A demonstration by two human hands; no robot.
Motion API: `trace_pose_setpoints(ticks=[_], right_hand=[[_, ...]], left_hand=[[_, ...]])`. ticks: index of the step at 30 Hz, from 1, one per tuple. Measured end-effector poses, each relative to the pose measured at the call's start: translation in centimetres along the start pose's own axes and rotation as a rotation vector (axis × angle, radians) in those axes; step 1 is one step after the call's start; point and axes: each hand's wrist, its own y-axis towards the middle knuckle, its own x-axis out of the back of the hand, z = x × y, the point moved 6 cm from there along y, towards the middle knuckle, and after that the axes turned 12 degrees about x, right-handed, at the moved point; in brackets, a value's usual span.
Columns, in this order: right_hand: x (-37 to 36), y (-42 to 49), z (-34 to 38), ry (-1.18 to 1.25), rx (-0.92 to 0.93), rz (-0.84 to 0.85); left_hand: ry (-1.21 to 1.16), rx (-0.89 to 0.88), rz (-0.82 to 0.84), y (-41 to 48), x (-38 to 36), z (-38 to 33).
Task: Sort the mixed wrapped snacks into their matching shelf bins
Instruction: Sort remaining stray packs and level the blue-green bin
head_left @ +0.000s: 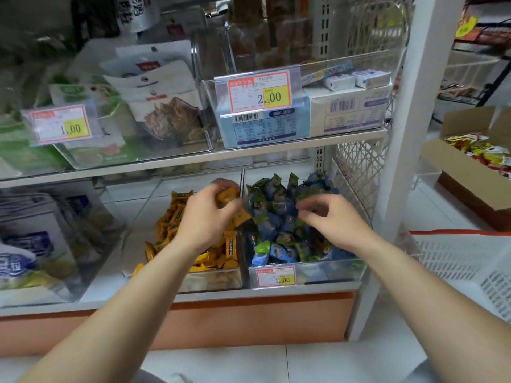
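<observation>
Two clear bins stand side by side on the lower shelf. The left bin point(213, 280) holds several yellow wrapped snacks point(171, 217). The right bin point(331, 269) is piled with blue and green wrapped snacks point(276, 217). My left hand point(204, 214) is over the yellow bin and grips a few yellow snacks point(229, 196) in its curled fingers. My right hand point(331, 219) hovers over the blue and green pile with its fingers curled down onto the wrappers; whether it holds one is hidden.
A 1.00 price tag point(276, 277) hangs on the right bin's front. The upper shelf point(249, 153) carries bins of pouches and blue and white boxes close above my hands. A white post point(401, 161) stands right, with a cardboard box of snacks point(470, 172) and a white basket point(456, 258) beyond.
</observation>
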Motion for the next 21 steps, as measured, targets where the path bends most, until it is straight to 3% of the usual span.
trace_pose_setpoints(ticks=[3, 5, 8, 14, 21], right_hand=[[-1.9, -1.1, -0.8, -0.004, -0.022, 0.271], [-3.9, -1.7, -0.6, -0.081, -0.002, 0.455], [-6.1, -2.4, -0.7, -0.323, 0.038, 0.668], [-6.3, -3.7, -3.5, -0.772, -0.018, 0.920], [-6.6, -3.1, -3.3, -0.623, -0.111, 1.032]], left_hand=[[0.337, 0.048, -0.074, 0.1, 1.1, 2.2], [0.376, -0.001, -0.082, -1.3, 0.5, 2.2], [0.379, -0.187, 0.050, -4.6, -2.2, 1.0], [0.565, -0.560, 0.104, -6.8, -4.9, -0.4], [0.685, -0.538, 0.224, -7.6, -8.1, 1.0]])
